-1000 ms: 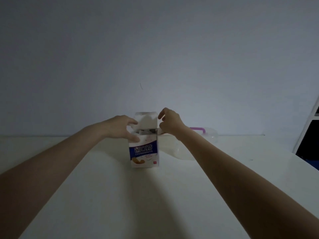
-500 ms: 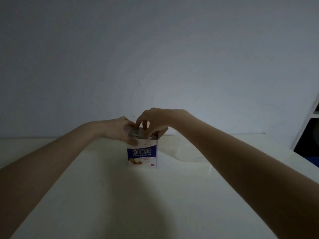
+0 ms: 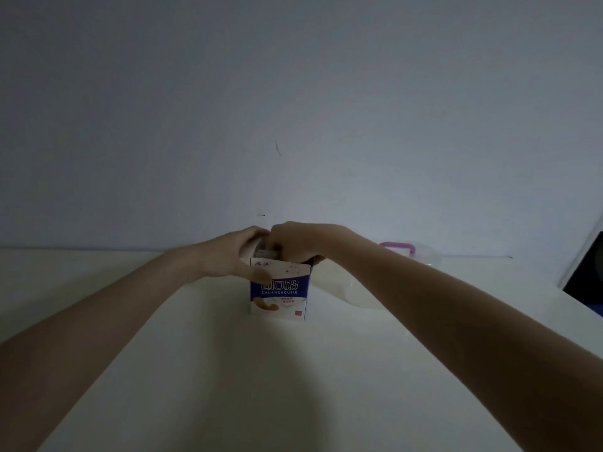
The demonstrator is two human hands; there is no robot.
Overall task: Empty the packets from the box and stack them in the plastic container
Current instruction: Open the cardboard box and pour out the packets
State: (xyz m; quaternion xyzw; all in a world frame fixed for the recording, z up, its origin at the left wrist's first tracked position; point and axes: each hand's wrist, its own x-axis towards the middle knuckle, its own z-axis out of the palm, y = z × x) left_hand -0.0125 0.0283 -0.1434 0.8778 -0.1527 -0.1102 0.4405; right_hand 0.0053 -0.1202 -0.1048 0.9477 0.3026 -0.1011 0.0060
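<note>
A small white and blue box [image 3: 280, 293] stands upright on the pale table [image 3: 293, 386], its top open. My left hand [image 3: 235, 256] grips the box's upper left side, thumb across the front. My right hand [image 3: 290, 241] reaches down into the open top, fingers curled inside on the packets [image 3: 265, 253], of which only a grey edge shows. The clear plastic container [image 3: 365, 290] lies behind my right forearm, partly hidden.
A clear lid with a purple clip [image 3: 399, 246] rests at the back right by the wall. A dark shelf unit [image 3: 587, 275] stands at the right edge. The room is dim.
My right hand went from the raised flap down into the box's top and has sunk deeper. The flap is now folded back out of sight. The left hand kept its hold.
</note>
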